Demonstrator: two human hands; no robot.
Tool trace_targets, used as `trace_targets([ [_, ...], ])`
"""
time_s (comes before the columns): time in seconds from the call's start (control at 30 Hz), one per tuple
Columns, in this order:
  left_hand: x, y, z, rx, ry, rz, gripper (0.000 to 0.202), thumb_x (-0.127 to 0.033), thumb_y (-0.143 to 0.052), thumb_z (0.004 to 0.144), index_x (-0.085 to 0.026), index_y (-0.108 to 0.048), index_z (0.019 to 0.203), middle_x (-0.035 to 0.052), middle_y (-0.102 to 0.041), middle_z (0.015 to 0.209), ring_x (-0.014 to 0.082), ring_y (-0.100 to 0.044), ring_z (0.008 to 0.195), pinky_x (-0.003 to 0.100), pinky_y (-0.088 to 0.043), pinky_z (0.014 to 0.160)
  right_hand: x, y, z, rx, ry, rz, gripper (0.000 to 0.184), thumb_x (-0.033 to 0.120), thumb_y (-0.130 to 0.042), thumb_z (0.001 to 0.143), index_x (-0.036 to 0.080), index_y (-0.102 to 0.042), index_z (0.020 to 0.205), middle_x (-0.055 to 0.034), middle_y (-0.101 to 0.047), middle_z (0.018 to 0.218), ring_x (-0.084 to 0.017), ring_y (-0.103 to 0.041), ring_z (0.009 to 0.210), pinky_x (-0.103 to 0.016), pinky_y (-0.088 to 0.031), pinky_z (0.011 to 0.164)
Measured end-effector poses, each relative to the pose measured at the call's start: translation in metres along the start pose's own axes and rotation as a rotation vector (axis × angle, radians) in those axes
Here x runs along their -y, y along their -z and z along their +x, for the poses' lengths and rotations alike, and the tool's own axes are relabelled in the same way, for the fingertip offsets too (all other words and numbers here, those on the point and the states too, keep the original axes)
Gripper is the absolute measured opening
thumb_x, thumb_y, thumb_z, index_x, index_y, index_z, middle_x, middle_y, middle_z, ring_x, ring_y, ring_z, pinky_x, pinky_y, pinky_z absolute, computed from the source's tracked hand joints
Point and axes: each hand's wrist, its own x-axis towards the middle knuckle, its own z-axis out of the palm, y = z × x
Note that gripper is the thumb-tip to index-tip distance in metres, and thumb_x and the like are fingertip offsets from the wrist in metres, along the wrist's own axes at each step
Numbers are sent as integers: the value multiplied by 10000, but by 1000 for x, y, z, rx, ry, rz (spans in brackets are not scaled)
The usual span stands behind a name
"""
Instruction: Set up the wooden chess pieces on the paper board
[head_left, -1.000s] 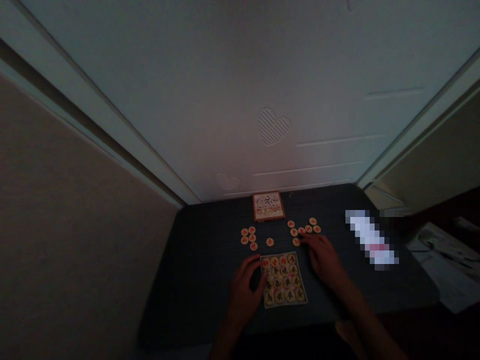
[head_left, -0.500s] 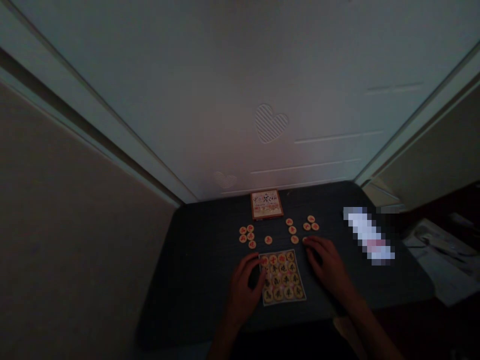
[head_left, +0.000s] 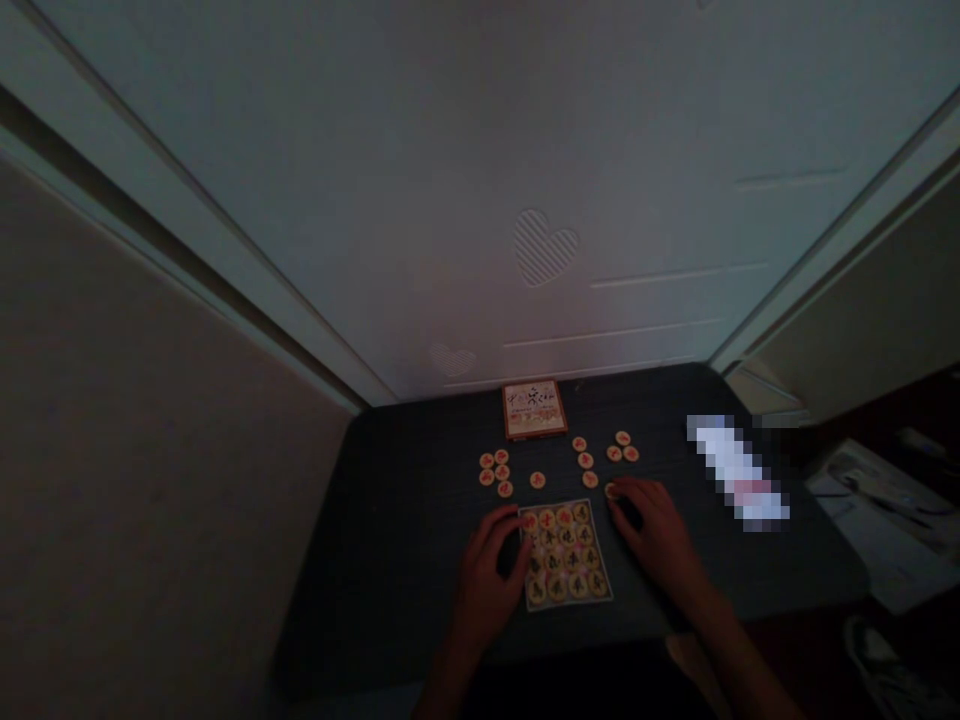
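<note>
Two bare hands flank a grid of round xiangqi pieces (head_left: 565,555) near the table's (head_left: 390,570) near edge. The left hand (head_left: 487,575), half curled and empty, touches the grid's left side; the right hand (head_left: 652,530), half open, rests its fingertips on a loose piece (head_left: 612,490). One careless brush could knock the rows askew.

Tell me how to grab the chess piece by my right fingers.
Pinch the rim of the round chess piece from above, from the near right, where your right hand is. It lies flat, so only its edge gives grip; another piece sits close on its left.
</note>
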Motion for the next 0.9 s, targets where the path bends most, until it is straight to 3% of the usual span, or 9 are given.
trace_targets([
  [0.23,3,-1,-1,2,0,-3,259,-283,-597,969,-303,-662,1219,49,-629,1332,234,-635,1208,436,-532,1040,2,1,-1,26,-78,54,152,309,-595,947,242,-673,1058,-83,-707,1059,-263,-669,998,-433,-562,895],
  [0.5,5,-3,-3,11,6,-20,261,-287,-591,977,-302,-639,1233,61,-612,1338,237,-624,1215,450,-521,1049,8,5,-1,17,-247,109,298,344,-586,934,245,-692,1195,-101,-648,1110,-242,-684,947,-404,-583,875],
  [0.9,3,-2,-1,4,0,-8,261,-303,-605,969,-299,-644,1227,52,-628,1326,237,-635,1207,434,-530,1033,21,15,0,117,-454,375,292,484,-643,905,265,-720,1084,-41,-776,1034,-249,-736,930,-376,-575,847],
])
